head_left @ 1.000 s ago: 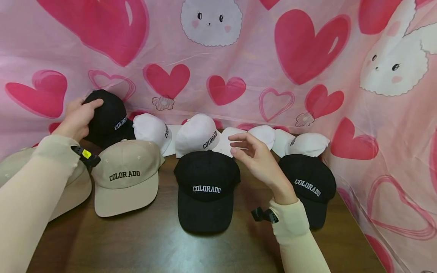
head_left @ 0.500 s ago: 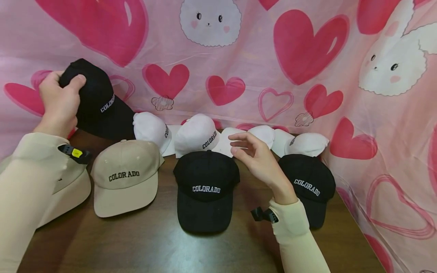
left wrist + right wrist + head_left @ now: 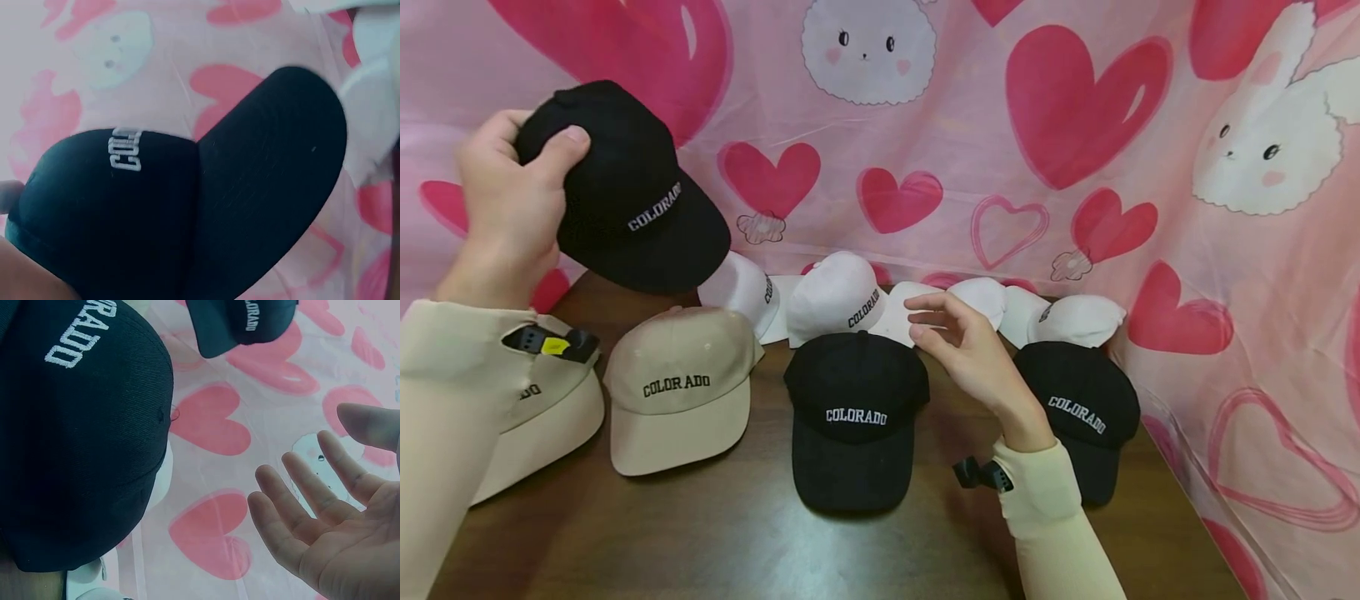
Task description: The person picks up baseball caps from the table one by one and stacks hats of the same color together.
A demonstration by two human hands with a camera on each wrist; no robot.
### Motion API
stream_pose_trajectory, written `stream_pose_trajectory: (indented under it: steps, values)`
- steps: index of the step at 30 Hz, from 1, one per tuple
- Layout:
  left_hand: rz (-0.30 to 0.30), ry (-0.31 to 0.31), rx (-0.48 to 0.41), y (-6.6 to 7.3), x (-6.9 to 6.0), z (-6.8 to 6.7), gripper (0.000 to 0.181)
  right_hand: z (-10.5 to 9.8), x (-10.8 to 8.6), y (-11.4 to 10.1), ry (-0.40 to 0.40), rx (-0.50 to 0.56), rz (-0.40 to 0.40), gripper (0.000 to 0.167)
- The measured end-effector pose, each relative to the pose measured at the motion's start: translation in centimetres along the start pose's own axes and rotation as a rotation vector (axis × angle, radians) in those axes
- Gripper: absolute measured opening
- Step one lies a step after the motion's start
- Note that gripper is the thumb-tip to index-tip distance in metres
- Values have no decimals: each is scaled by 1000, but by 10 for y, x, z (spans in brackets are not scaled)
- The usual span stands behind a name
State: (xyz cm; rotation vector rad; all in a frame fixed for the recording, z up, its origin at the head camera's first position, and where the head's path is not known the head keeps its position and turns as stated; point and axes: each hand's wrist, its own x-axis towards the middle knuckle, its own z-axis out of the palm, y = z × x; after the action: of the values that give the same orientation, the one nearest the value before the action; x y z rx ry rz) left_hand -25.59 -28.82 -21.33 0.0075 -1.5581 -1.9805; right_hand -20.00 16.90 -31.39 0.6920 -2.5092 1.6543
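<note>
Black cap (image 3: 617, 192) raised in the left hand (image 3: 512, 200), far left, above the tabletop (image 3: 700, 533).
Left fingers and thumb grip the crown – brim slanting down rightward. Right hand (image 3: 973, 358) relaxed, fingers loosely apart, between two other black caps (image 3: 853, 458). Beige caps (image 3: 681, 433) lie at left; white caps (image 3: 831, 296) line the back, before a pink heart-print curtain (image 3: 955, 108).

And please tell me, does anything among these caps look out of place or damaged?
Nothing looks damaged. The two leftmost white baseball caps seem slightly odd: they face sideways, unlike the middle black COLORADO baseball cap. The tilted black COLORADO baseball cap is simply held in the left grip.
</note>
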Motion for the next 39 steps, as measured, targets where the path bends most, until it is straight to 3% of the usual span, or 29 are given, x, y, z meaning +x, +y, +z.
stream_pose_trajectory:
  steps: [5,12,15,22,28,35,39]
  values:
    - [-30,-146,-74,4,-17,12,20,0,-1,1,6,4,0,36]
    - [-19,-313,-160,0,-47,28,18,0,-1,1,12,15,-2,35]
    - [-34,-370,-132,-6,-62,36,18,0,-1,1,15,12,-5,35]
    - [-152,-519,-79,-15,-90,49,20,1,0,1,10,24,-12,36]
    - [-130,-612,-25,-24,-103,55,15,1,0,1,14,36,-9,35]
    - [-163,-792,29,-34,-119,57,15,2,1,0,14,63,-19,36]
    - [-159,-857,66,-39,-125,59,19,3,0,0,10,92,-25,37]
